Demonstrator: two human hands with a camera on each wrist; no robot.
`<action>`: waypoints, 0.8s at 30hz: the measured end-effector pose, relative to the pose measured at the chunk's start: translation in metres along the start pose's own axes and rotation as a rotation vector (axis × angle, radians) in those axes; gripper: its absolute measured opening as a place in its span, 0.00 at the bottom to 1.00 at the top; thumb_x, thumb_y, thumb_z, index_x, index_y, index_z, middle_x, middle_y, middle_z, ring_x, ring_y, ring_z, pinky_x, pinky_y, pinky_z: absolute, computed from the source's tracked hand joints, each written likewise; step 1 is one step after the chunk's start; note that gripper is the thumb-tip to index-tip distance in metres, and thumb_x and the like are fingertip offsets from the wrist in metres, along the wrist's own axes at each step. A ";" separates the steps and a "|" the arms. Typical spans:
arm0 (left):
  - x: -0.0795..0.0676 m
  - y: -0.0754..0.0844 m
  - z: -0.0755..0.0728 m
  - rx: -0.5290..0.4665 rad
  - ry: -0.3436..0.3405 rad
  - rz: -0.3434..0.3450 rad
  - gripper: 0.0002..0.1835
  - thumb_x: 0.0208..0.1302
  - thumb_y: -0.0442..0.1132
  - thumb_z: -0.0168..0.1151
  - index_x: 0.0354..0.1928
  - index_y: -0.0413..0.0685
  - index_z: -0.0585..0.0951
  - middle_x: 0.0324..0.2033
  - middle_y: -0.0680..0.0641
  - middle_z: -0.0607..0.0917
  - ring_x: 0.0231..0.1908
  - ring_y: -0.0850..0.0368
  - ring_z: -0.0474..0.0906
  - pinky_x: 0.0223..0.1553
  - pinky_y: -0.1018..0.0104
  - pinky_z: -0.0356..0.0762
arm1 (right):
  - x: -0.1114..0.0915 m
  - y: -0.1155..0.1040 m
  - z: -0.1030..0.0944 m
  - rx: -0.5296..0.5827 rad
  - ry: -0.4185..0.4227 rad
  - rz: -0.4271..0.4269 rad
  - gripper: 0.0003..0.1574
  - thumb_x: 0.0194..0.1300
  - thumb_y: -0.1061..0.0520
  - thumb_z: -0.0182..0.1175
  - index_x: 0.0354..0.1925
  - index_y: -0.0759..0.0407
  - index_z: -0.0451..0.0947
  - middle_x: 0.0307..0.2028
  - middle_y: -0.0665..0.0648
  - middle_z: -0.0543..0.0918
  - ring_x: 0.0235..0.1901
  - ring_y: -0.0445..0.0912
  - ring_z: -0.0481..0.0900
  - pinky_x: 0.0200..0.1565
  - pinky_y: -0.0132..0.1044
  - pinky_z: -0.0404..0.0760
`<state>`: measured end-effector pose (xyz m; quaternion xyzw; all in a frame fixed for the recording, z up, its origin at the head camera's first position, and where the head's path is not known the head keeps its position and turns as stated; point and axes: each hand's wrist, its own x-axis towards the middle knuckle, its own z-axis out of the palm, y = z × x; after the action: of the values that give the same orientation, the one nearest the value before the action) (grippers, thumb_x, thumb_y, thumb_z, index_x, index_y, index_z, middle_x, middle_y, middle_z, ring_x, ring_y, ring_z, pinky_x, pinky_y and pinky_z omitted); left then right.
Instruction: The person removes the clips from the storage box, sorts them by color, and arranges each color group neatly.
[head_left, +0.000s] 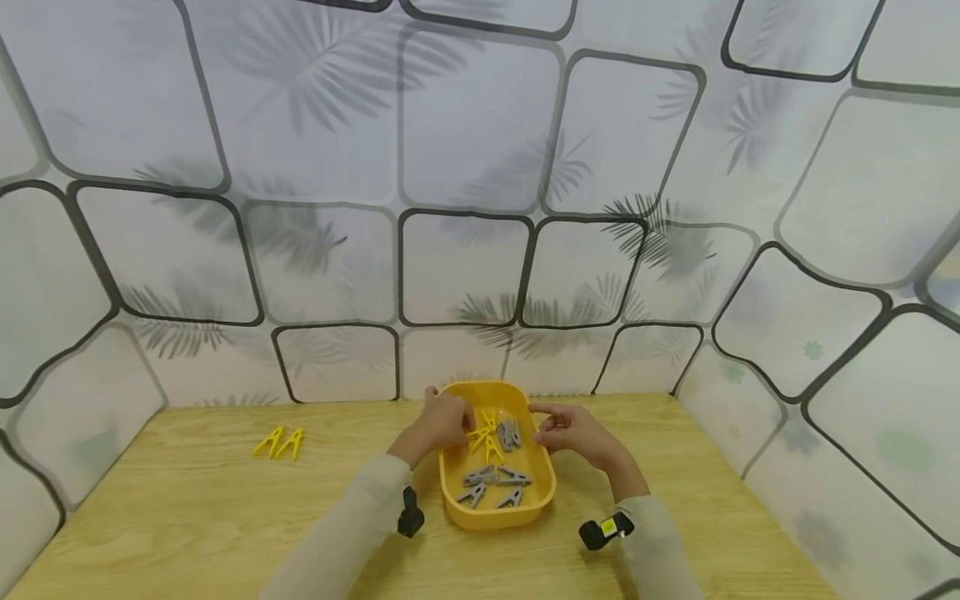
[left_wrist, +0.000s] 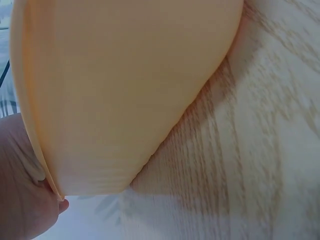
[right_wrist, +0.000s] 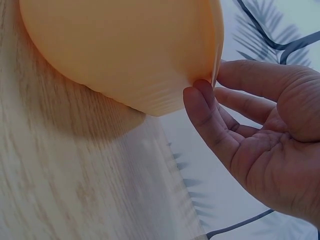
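Observation:
A yellow plastic basket (head_left: 497, 521) stands on the table between my two hands. Inside it, yellow clothespins (head_left: 489, 440) lie toward the far left, and several grey clothespins (head_left: 480, 477) are spread over the near half and beside the yellow ones. My left hand (head_left: 447, 417) grips the left rim near the far end; in the left wrist view, a fingertip shows past the rim and most fingers are hidden. On the right side, my right hand (head_left: 573, 433) pinches the rim, with fingertips (right_wrist: 197, 102) against the outer wall and another digit across the edge.
Two yellow clothespins (head_left: 289, 443) lie on the wooden table (head_left: 187, 492) to the left, apart from the basket. Behind the table hangs a patterned backdrop (head_left: 465, 267), which also rises along both sides.

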<state>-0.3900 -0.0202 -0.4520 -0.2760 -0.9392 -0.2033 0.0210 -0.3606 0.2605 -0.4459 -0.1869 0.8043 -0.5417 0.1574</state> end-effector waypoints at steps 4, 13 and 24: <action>0.001 -0.001 0.002 0.023 0.016 0.001 0.08 0.49 0.32 0.77 0.26 0.53 0.86 0.22 0.57 0.84 0.32 0.57 0.76 0.63 0.33 0.54 | 0.001 0.001 0.000 0.006 0.001 -0.004 0.41 0.68 0.63 0.64 0.74 0.72 0.61 0.38 0.58 0.82 0.34 0.42 0.83 0.43 0.43 0.87; -0.001 -0.005 0.005 -0.017 0.078 0.013 0.04 0.55 0.35 0.74 0.29 0.52 0.87 0.24 0.56 0.85 0.35 0.55 0.78 0.62 0.31 0.56 | 0.001 0.001 0.000 -0.008 0.011 0.016 0.40 0.69 0.62 0.64 0.74 0.69 0.62 0.38 0.55 0.82 0.35 0.43 0.83 0.44 0.44 0.87; -0.006 -0.006 0.011 0.006 0.273 0.088 0.03 0.59 0.33 0.70 0.31 0.50 0.87 0.26 0.54 0.86 0.35 0.54 0.74 0.54 0.38 0.62 | 0.000 -0.001 0.000 -0.011 0.008 0.018 0.40 0.69 0.62 0.63 0.74 0.69 0.61 0.39 0.57 0.82 0.36 0.45 0.83 0.45 0.47 0.87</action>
<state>-0.3868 -0.0238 -0.4649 -0.2864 -0.9153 -0.2349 0.1584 -0.3608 0.2603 -0.4449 -0.1786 0.8094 -0.5366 0.1581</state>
